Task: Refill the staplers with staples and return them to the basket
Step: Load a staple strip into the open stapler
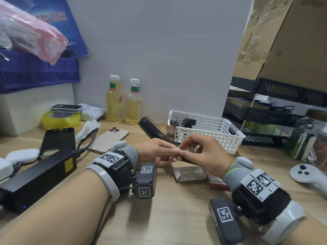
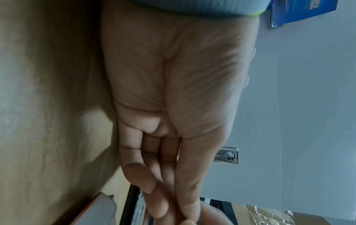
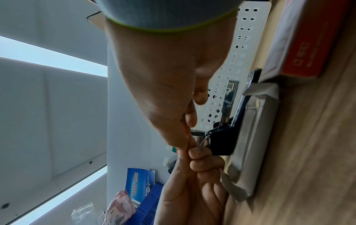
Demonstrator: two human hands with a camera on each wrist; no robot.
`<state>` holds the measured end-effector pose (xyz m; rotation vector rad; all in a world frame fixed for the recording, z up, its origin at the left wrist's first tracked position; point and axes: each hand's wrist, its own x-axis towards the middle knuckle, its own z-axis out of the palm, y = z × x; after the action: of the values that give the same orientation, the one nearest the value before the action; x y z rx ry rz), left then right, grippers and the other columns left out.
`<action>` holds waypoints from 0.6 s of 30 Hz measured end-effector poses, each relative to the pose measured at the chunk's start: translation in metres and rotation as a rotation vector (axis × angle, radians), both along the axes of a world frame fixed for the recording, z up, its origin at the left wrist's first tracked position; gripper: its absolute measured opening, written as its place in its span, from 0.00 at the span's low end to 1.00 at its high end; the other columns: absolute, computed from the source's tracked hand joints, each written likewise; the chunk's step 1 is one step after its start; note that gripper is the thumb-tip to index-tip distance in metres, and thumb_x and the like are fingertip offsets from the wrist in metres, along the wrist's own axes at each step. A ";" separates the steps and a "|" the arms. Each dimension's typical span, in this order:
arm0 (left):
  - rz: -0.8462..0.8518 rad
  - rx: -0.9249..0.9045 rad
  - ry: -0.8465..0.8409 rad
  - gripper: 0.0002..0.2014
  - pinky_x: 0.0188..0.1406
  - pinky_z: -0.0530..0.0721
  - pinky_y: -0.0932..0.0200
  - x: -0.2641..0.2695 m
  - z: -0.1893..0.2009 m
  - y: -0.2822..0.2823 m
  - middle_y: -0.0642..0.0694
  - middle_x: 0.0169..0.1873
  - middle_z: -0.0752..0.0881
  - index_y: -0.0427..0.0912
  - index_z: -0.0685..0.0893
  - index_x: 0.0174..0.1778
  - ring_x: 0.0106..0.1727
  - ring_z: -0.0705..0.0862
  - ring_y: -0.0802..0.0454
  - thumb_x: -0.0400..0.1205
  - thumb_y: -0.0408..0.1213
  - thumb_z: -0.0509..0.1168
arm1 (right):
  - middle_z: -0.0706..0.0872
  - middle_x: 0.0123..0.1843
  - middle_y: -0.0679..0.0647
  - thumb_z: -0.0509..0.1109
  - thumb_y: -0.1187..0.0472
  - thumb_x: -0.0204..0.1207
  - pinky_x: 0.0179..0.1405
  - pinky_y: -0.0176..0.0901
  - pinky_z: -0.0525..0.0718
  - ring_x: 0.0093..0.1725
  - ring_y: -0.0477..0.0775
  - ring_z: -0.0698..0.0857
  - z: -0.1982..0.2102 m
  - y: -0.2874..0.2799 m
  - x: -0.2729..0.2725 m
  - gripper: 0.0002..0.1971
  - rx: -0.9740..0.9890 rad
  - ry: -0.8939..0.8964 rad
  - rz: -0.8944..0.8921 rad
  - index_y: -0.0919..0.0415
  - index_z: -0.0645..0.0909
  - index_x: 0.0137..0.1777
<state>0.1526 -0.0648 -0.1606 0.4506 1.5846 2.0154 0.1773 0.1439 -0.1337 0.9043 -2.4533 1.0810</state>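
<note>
A black stapler [image 1: 152, 129] stands opened above the desk, its lid flipped back to the left and its metal arm [image 2: 228, 155] upright. My left hand [image 1: 175, 154] grips the stapler's base [image 3: 221, 143] with curled fingers. My right hand [image 1: 181, 150] pinches a short strip of staples between thumb and forefinger, right at the left thumb tip over the magazine. The fingertips hide most of the strip. Just behind the hands stands the white perforated basket [image 1: 208, 137] with a dark item inside. An open grey staple tray [image 1: 190, 173] and its red sleeve [image 1: 217, 183] lie under the right hand.
Two yellow bottles [image 1: 113, 103] stand at the back wall. Two phones [image 1: 109, 140], a black power brick [image 1: 39, 177] with its cable, and yellow tape [image 1: 61, 119] fill the left side. A white controller [image 1: 307, 175] and black stacked trays [image 1: 274, 112] are on the right.
</note>
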 end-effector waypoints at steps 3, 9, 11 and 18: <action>0.020 -0.005 0.033 0.05 0.36 0.85 0.69 0.001 0.001 0.001 0.46 0.36 0.88 0.41 0.92 0.40 0.34 0.84 0.60 0.75 0.35 0.70 | 0.87 0.35 0.41 0.81 0.63 0.69 0.37 0.26 0.75 0.35 0.40 0.83 0.000 -0.001 0.001 0.07 -0.006 0.016 0.040 0.51 0.88 0.43; 0.056 0.017 0.014 0.04 0.33 0.86 0.66 0.002 0.001 0.002 0.42 0.34 0.87 0.39 0.92 0.38 0.32 0.85 0.57 0.74 0.33 0.71 | 0.89 0.35 0.44 0.81 0.62 0.70 0.38 0.35 0.80 0.37 0.43 0.85 -0.001 -0.002 0.001 0.05 -0.046 0.014 0.043 0.51 0.90 0.43; 0.062 0.023 0.012 0.03 0.33 0.86 0.65 0.002 0.001 0.001 0.41 0.35 0.87 0.38 0.91 0.39 0.33 0.85 0.56 0.73 0.33 0.72 | 0.89 0.35 0.46 0.81 0.62 0.71 0.38 0.37 0.81 0.37 0.43 0.85 -0.001 -0.003 0.001 0.05 -0.083 -0.019 0.063 0.52 0.90 0.44; 0.022 0.091 0.034 0.05 0.35 0.83 0.62 0.005 0.001 -0.004 0.43 0.40 0.87 0.41 0.89 0.41 0.40 0.83 0.53 0.81 0.32 0.69 | 0.91 0.39 0.56 0.82 0.63 0.70 0.45 0.56 0.86 0.40 0.52 0.87 -0.002 -0.009 0.005 0.06 -0.346 -0.175 0.138 0.60 0.91 0.46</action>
<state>0.1575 -0.0683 -0.1596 0.5069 1.5287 2.1133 0.1826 0.1351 -0.1358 0.9077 -2.2556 1.6338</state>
